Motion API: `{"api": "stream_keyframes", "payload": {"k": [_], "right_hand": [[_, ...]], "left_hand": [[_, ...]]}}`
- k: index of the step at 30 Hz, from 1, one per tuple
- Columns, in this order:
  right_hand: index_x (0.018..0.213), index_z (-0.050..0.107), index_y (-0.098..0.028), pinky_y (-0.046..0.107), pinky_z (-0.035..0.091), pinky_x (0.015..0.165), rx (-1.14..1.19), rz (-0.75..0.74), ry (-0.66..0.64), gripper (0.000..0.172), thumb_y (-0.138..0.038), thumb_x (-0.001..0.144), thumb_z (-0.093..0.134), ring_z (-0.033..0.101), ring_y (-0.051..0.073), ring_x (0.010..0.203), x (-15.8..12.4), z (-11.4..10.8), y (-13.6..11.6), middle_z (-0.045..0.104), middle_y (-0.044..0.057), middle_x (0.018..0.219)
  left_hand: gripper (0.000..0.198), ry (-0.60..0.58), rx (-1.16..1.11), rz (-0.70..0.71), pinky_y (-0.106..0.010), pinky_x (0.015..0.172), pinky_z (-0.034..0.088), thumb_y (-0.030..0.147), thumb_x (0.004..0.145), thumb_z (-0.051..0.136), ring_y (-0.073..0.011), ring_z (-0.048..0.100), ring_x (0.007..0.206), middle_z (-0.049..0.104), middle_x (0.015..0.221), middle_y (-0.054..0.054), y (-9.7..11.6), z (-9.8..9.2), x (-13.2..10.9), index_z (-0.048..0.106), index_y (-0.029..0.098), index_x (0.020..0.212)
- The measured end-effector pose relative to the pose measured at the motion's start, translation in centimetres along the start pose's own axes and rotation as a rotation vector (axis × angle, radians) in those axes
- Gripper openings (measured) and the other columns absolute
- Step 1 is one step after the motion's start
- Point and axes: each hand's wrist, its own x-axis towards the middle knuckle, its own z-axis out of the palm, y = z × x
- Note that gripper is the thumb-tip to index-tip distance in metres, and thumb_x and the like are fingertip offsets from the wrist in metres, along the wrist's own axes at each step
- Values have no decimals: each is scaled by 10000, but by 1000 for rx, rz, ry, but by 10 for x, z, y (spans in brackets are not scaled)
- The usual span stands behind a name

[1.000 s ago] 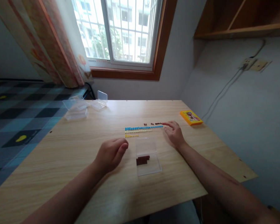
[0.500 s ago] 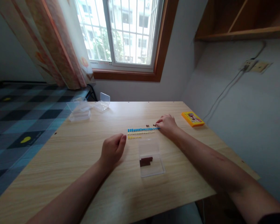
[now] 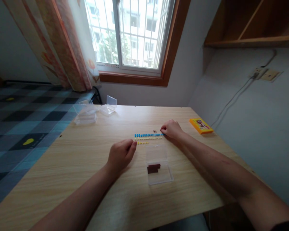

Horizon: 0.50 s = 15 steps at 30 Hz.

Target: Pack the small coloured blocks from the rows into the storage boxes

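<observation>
On the wooden table (image 3: 86, 160) lie a row of small blue pieces (image 3: 146, 135), a pale row under it and a short yellow row (image 3: 142, 143). Two tiny dark brown pieces (image 3: 154, 131) lie just above the blue row. My right hand (image 3: 171, 129) rests at the right end of the blue row, fingers curled and pinched at small dark pieces that I cannot make out clearly. My left hand (image 3: 120, 155) lies on the table, fingers loosely curled, holding nothing, left of a clear plastic box (image 3: 159, 166) with dark brown pieces (image 3: 153, 168) inside.
Open clear plastic boxes (image 3: 86, 114) and another one (image 3: 108, 106) stand at the table's far left corner. A yellow booklet (image 3: 201, 125) lies at the far right near the wall. A bed with a checked cover is to the left, a window behind.
My right hand has moved left along the row of dark pieces and closed into a pinch; fewer dark pieces show beside it. My left hand has hardly moved.
</observation>
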Motion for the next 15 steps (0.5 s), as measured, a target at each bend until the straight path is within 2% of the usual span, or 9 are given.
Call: {"api": "stream_keyframes", "payload": {"k": [3,6,9,11,15], "right_hand": [[901,851,-239,364,421,889,-2,-11,31,171,-254,886,681,633,270,980,-3,-11,-3,805,74,916],[944,846,-230,366,439,882,18,-12,75,186,-258,916,664,648,259,961,-19,-33,-2,804,74,944],[950,834,-248,367,460,871,85,-45,127,181,-298,942,660,664,237,928,-58,-58,-7,799,51,947],[905,821,-250,366,472,824,226,-129,173,148,-309,931,688,667,230,874,-93,-69,-18,788,35,880],[855,800,-240,350,472,795,353,-286,26,123,-215,917,696,660,207,832,-153,-65,-54,775,27,831]], "left_hand": [[426,0,6,27,-272,538,275,328,1001,444,-123,405,504,394,530,41,0,-1,0,380,215,595],[426,-19,-2,72,-271,529,270,320,1002,449,-118,392,498,396,535,42,3,-5,-1,380,214,596],[410,-82,-9,160,-271,525,285,310,1001,457,-116,396,498,438,545,37,10,-9,-3,421,210,605],[382,-149,-2,251,-270,530,308,306,1004,454,-123,439,520,493,566,26,17,-9,-6,482,209,635],[326,-292,7,372,-271,550,354,302,996,476,-139,532,576,593,627,1,29,-5,-10,572,208,699]]}}
